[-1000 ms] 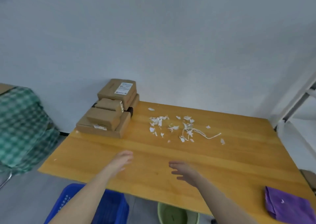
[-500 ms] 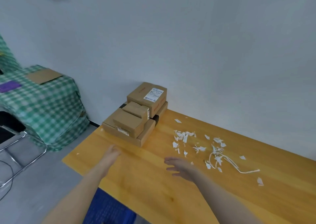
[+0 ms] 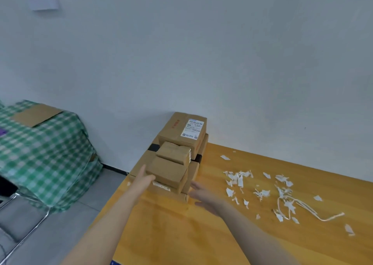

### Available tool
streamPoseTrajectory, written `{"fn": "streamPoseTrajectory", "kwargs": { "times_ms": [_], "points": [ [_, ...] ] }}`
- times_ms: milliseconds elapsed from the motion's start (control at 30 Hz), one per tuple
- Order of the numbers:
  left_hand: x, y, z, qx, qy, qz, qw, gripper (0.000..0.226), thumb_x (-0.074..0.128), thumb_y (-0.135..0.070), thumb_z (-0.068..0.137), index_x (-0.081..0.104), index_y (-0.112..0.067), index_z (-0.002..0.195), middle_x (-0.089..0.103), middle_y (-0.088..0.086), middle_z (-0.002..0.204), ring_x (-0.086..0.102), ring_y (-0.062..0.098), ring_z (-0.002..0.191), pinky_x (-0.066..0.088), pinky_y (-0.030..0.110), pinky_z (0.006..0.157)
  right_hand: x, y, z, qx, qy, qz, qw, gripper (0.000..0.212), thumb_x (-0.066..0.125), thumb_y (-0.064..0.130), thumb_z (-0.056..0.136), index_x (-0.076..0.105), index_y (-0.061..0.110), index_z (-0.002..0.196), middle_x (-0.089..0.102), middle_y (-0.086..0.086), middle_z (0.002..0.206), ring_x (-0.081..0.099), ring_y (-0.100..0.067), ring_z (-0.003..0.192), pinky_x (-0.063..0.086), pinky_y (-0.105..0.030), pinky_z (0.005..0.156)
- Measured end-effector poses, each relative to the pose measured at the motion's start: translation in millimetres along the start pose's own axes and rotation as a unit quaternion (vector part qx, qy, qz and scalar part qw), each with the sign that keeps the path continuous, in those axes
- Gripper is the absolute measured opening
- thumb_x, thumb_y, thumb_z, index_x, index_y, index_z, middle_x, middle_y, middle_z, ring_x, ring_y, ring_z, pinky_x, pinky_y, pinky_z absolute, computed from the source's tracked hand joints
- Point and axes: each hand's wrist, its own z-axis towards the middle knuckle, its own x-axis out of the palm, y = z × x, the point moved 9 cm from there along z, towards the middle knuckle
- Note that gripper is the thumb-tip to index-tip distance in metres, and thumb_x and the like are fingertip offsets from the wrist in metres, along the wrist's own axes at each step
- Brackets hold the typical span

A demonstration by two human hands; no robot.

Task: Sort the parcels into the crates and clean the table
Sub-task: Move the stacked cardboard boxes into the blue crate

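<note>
Table of yellow wood carries a stack of brown parcels at its far left corner, against the wall. Sorting looks barely begun: nothing is lifted yet. The left hand, fingers straight, lies against the left side of the front parcel. The right hand, fingers loosely spread, hovers just beside the stack's right base, contact unclear. Next, I judge, both palms must clamp one parcel and lift it free. Paper scraps litter the wood nearby.
</note>
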Motion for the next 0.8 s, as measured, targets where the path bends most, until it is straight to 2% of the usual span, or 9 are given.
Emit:
{"fn": "streamPoseTrajectory", "kwargs": {
  "times_ms": [133,267,433,533,633,733,800],
  "points": [
    [5.1,6.3,17.9,-0.002,0.021,0.011,1.000,0.066,0.046,-0.014,0.097,0.011,-0.021,0.152,0.019,0.001,0.156,0.021,0.022,0.142,0.022,0.041,0.114,13.6,13.4,13.6,-0.030,-0.026,0.017,0.999,0.072,0.054,0.024,0.096,0.009,0.032,0.151,0.013,0.008,0.157,0.023,-0.017,0.141,0.030,-0.035,0.106],
    [4.4,9.3,35.4,-0.003,0.009,0.006,1.000,0.060,0.046,-0.013,0.097,0.017,-0.017,0.150,0.028,0.005,0.152,0.031,0.025,0.137,0.030,0.039,0.109,20.3,19.6,29.8,-0.051,-0.059,0.062,0.995,0.069,0.053,0.021,0.095,0.014,0.036,0.150,0.022,0.011,0.154,0.033,-0.015,0.129,0.031,-0.035,0.102],
    [-2.6,26.3,38.0,-0.020,-0.002,-0.047,0.999,0.048,0.046,-0.017,0.098,0.033,-0.014,0.144,0.036,0.005,0.145,0.042,0.023,0.127,0.037,0.038,0.107,11.5,6.5,30.3,-0.033,-0.121,0.144,0.982,0.060,0.050,0.016,0.096,0.023,0.025,0.149,0.027,0.005,0.152,0.032,-0.022,0.136,0.032,-0.046,0.109],
    [-8.3,41.8,29.8,-0.036,-0.009,-0.091,0.995,0.030,0.047,-0.017,0.099,0.048,-0.011,0.128,0.049,0.004,0.128,0.047,0.017,0.113,0.040,0.036,0.101,5.5,-5.3,23.1,-0.029,-0.144,0.206,0.967,0.057,0.053,0.013,0.095,0.030,0.021,0.147,0.038,-0.001,0.147,0.042,-0.024,0.129,0.039,-0.049,0.103],
    [-10.6,65.3,12.2,-0.060,-0.008,-0.134,0.989,0.012,0.050,-0.019,0.098,0.053,-0.009,0.105,0.055,0.004,0.115,0.051,0.021,0.114,0.044,0.036,0.098,10.8,-23.2,11.3,-0.006,-0.150,0.248,0.957,0.046,0.053,0.011,0.094,0.043,0.018,0.139,0.052,-0.011,0.130,0.053,-0.029,0.117,0.047,-0.048,0.091],
    [-12.7,80.9,-6.9,-0.073,-0.019,-0.169,0.983,0.010,0.050,-0.022,0.098,0.051,-0.013,0.093,0.059,0.005,0.107,0.054,0.023,0.109,0.045,0.035,0.088,25.6,-37.9,-4.4,0.005,-0.130,0.267,0.955,0.037,0.052,0.009,0.096,0.049,0.013,0.133,0.055,-0.012,0.123,0.054,-0.029,0.114,0.050,-0.051,0.088],
    [-15.6,90.1,-22.0,-0.076,-0.032,-0.195,0.977,0.012,0.052,-0.028,0.096,0.050,-0.017,0.091,0.057,0.005,0.110,0.053,0.023,0.110,0.047,0.038,0.087,33.2,-45.1,-19.7,0.006,-0.120,0.281,0.952,0.031,0.052,0.011,0.096,0.054,0.015,0.127,0.057,-0.008,0.117,0.054,-0.027,0.112,0.053,-0.050,0.079]
  ]
}}
